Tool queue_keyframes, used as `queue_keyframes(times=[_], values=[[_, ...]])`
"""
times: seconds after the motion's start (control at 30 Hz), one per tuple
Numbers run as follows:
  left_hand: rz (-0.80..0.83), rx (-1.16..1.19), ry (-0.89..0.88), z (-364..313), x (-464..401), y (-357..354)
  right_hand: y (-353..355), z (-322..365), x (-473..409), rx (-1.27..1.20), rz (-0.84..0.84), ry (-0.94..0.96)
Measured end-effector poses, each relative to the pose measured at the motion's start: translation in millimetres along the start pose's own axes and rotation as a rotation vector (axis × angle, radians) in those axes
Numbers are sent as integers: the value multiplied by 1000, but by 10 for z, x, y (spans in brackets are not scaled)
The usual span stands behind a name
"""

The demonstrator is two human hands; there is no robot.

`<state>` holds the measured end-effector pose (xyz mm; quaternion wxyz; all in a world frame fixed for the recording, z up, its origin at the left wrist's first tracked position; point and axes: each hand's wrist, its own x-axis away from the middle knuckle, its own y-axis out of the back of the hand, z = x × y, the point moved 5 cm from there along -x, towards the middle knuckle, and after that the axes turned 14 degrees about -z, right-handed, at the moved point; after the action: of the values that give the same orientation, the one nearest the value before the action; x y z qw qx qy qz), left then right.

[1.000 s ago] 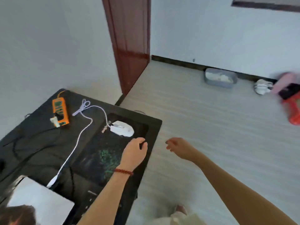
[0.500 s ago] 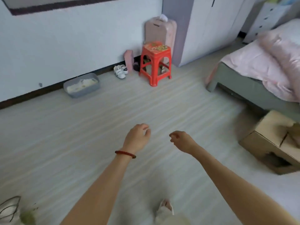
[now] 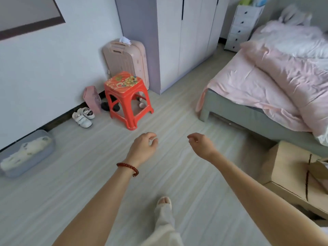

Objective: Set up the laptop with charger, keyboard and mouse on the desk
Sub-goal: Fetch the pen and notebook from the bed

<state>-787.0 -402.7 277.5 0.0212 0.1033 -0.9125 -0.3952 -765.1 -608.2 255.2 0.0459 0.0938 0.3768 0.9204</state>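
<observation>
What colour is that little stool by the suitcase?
The plastic stool is red, with a floral print on its seat; the head view shows it.

None of the task's own things fell within the head view: laptop, charger, keyboard, mouse and desk all lay outside it, so their look, state and place could not be told. The left grip (image 3: 142,148) and the right grip (image 3: 201,146) were held out side by side, apart from each other, above the pale plank floor (image 3: 88,183). Their fingers were loosely curled, and neither carried or touched any piece of the set-up.
</observation>
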Motion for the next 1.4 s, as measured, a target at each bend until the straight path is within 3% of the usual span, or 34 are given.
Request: queue_keyframes(times=[0.23,0.47,0.73,1.2,1.4], values=[[72,20,-157,-992,-2576,-501,595,455,-2237,36,-119,-80],[159,41,-343,-2175,-4849,-1603,1324,348,-4699,24,-255,-121],[165,96,-321,-3262,-7306,-2439,2006,506,-7506,-5,-291,-147],[147,88,-407,-4361,-12011,-3921,2517,644,-12300,-32,-347,-236],[356,109,-479,-5655,-13607,-5091,3450,354,-13803,-59,-518,-348]])
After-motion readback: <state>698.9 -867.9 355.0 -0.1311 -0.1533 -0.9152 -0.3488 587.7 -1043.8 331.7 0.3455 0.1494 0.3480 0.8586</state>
